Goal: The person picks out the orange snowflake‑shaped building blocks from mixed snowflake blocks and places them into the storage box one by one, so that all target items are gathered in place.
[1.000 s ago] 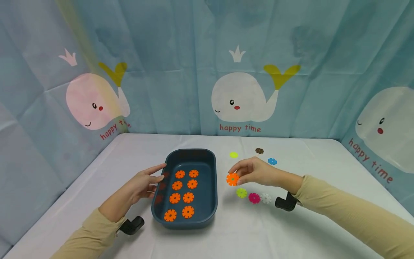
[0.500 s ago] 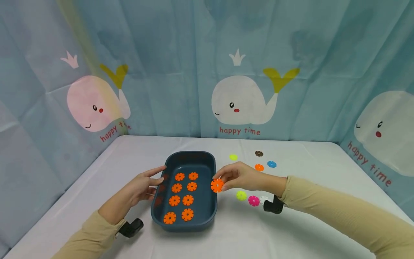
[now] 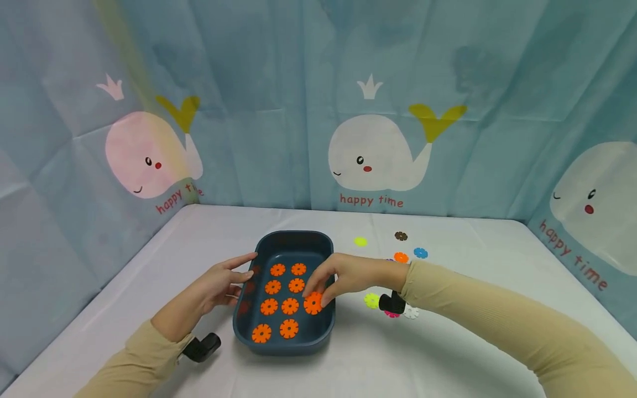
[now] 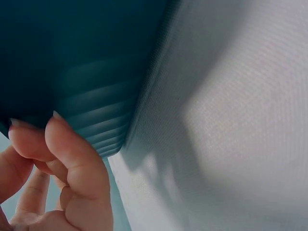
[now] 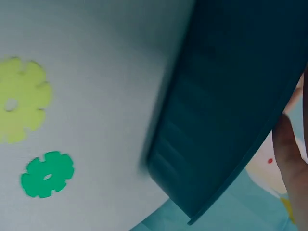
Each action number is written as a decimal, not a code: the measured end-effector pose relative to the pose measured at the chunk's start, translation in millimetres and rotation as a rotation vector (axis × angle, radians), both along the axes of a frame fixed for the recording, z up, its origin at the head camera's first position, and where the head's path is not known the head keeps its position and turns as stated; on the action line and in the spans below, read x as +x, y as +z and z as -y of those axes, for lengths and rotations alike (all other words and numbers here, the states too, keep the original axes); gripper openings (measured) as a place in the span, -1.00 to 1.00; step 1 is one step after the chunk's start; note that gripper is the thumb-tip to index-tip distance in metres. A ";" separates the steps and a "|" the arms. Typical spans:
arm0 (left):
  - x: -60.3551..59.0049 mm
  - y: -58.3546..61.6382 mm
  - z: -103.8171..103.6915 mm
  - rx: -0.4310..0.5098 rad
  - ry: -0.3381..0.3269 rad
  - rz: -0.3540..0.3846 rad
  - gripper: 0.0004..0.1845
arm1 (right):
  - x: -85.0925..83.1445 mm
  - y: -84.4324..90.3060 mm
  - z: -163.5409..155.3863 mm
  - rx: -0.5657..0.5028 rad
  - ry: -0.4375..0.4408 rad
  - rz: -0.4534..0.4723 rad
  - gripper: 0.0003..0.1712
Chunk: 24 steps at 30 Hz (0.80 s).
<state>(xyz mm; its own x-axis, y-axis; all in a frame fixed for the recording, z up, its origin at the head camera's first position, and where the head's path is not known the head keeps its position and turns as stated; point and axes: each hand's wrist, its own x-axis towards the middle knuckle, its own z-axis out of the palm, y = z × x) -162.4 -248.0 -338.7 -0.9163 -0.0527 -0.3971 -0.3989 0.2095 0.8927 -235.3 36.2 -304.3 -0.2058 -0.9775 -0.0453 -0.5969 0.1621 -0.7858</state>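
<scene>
A dark blue rectangular tray (image 3: 283, 350) stands on the white table. Several orange notched interlocking discs (image 3: 272, 287) lie on its floor in two columns. My left hand (image 3: 219, 282) touches the tray's left side, index fingertip and thumb at the rim; in the left wrist view, fingertips (image 4: 72, 144) rest against the outer wall. Reaching over the right rim, my right hand (image 3: 343, 275) pinches another orange disc (image 3: 309, 307) between thumb and fingers, inside the tray beside the right column. That disc is out of sight in the right wrist view, behind the tray wall (image 5: 226, 110).
Right of the tray lie loose discs: yellow (image 3: 360, 241), brown (image 3: 401, 236), blue (image 3: 420, 252), orange (image 3: 401, 257), lime (image 3: 371, 300), white (image 3: 412, 312), and a pink one partly hidden by the wrist camera (image 3: 392, 303). A green disc (image 5: 57, 168) shows in the right wrist view.
My right hand has carried the orange disc leftward from the loose discs, over the tray's right rim and down inside. My left hand has stayed at the tray's left side.
</scene>
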 end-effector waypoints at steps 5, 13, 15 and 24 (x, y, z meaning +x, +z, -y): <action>0.4 0.3 0.0 0.007 -0.007 0.000 -0.39 | -8.3 -5.1 14.1 0.105 0.049 0.019 -0.65; 0.6 0.4 0.0 0.011 -0.006 -0.006 -0.38 | -21.9 -10.4 35.6 0.257 0.129 0.037 -0.69; 1.1 0.4 0.0 0.011 -0.007 -0.008 -0.38 | -22.9 -11.0 40.3 0.284 0.154 0.050 -0.70; 1.5 0.2 0.0 0.015 -0.006 -0.008 -0.39 | -23.8 -16.5 50.9 0.407 0.188 0.112 -0.70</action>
<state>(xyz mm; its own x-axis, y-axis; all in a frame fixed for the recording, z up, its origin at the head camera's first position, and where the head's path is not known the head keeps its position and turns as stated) -160.9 -248.1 -338.5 -0.9197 -0.0414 -0.3904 -0.3905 0.1986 0.8989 -259.0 -14.7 -320.8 0.0009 -0.8957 -0.4446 -0.5604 0.3677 -0.7421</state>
